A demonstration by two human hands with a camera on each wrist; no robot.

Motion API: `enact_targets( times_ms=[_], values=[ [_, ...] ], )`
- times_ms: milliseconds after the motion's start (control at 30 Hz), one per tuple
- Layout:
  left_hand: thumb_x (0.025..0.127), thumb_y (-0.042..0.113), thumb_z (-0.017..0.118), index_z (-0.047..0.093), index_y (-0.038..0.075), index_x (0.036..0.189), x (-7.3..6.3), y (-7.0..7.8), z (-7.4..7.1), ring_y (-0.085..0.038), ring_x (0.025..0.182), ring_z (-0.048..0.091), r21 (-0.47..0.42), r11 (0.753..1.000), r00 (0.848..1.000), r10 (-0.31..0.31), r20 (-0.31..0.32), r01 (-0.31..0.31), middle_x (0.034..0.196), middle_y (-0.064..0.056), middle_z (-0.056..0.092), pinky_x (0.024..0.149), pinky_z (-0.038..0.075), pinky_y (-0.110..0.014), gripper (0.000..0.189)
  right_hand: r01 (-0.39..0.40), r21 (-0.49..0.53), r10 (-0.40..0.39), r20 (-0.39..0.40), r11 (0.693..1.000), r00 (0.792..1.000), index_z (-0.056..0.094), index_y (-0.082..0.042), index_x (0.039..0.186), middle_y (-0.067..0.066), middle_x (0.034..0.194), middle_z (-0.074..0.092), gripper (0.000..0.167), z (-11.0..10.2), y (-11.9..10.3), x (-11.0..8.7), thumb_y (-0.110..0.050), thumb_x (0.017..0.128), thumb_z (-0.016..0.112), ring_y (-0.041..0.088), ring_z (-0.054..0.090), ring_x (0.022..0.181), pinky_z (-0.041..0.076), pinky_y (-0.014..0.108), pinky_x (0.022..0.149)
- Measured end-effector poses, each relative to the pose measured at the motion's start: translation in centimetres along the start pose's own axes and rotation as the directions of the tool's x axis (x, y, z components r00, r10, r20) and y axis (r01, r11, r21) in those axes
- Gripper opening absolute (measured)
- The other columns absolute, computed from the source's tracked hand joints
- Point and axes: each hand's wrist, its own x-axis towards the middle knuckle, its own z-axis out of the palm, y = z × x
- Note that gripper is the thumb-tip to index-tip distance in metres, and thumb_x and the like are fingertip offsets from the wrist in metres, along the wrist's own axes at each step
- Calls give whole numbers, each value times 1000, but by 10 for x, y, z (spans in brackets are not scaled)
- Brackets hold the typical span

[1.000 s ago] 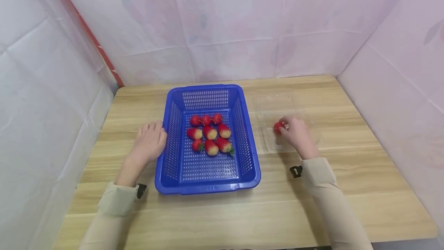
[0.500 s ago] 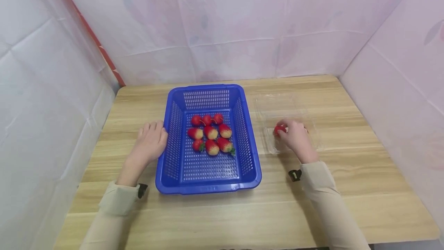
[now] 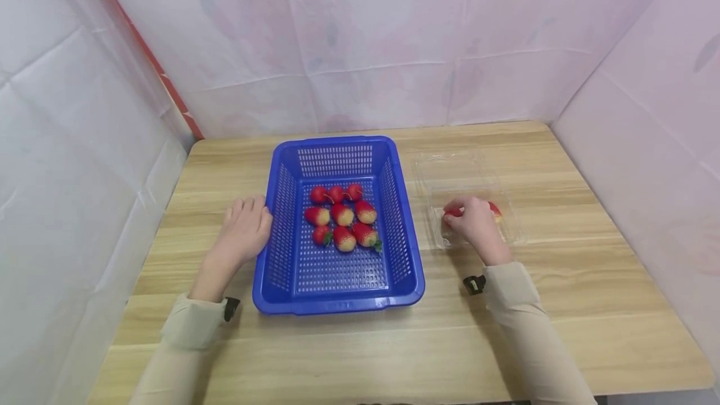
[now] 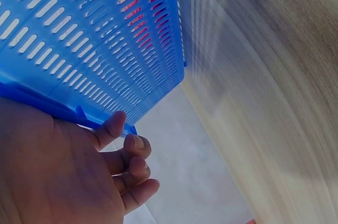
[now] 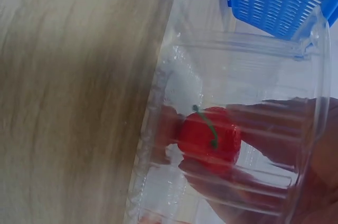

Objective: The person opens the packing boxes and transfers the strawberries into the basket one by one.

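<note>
In the head view, my right hand (image 3: pixel 477 224) reaches down into a clear plastic clamshell box (image 3: pixel 450 174) on the right side of the table. Its fingers pinch a round red cherry with a green stem (image 5: pixel 211 137), seen through the box wall in the right wrist view. Beside that hand, a red and yellow strawberry (image 3: pixel 496 211) lies in the box, partly hidden. My left hand (image 3: pixel 245 228) rests at the left rim of a blue plastic basket (image 3: pixel 337 305); its fingers are loosely bent and its thumb touches the rim (image 4: pixel 63 114).
Several fruits lie in rows in the basket: cherries (image 3: pixel 336 194) at the back, strawberries (image 3: pixel 341 214) in the middle, and more strawberries with a leafy red fruit (image 3: pixel 322 235) at the front. The wooden table (image 3: pixel 360 355) has fabric walls (image 3: pixel 382 49) behind and beside it.
My right hand has moved slightly down and left within the box with the cherry, and the strawberry to its right has come into sight. My left hand and the basket stay put.
</note>
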Motion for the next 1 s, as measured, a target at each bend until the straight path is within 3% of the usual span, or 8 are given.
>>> enact_targets(
  times_ms=[400, 667, 867, 1000],
  values=[
    [105, 28, 17, 44, 5, 106, 0, -1, 1, -34, 94, 37, -8, 1000, 1000, -1, -1, 1, 100, -16, 47, 84, 30, -48, 35, -16, 26, 15, 31, 1000, 999, 74, 2, 96, 19, 94, 72, 17, -3, -4, 0, 1, 79, 72, 31, 65, 82, 51, 45, 75],
    [105, 28, 17, 44, 5, 106, 0, -1, 0, -33, 93, 37, -11, 1000, 1000, 1, -1, -1, 100, -15, 48, 83, 30, -48, 35, -76, 9, 75, 9, 997, 997, 66, 7, 114, 27, 102, 68, 42, -11, -9, 1, -4, 75, 75, 40, 63, 94, 50, 52, 82],
    [105, 28, 17, 44, 5, 106, -1, -1, 0, -32, 92, 36, -8, 1000, 1000, 2, -2, -2, 98, -14, 47, 82, 29, -47, 35, -85, -2, 85, -4, 996, 996, 68, 8, 107, 26, 101, 68, 30, -18, -18, 2, -8, 81, 72, 40, 59, 95, 47, 52, 83],
    [105, 28, 17, 44, 6, 106, 0, -1, 0, -32, 92, 36, -9, 1000, 1000, 3, -1, -3, 98, -14, 46, 81, 29, -47, 35, -30, 0, 30, -40, 1000, 999, 67, 10, 106, 28, 100, 67, 28, -22, -23, 5, -5, 83, 70, 41, 61, 91, 48, 53, 81]
  ],
)
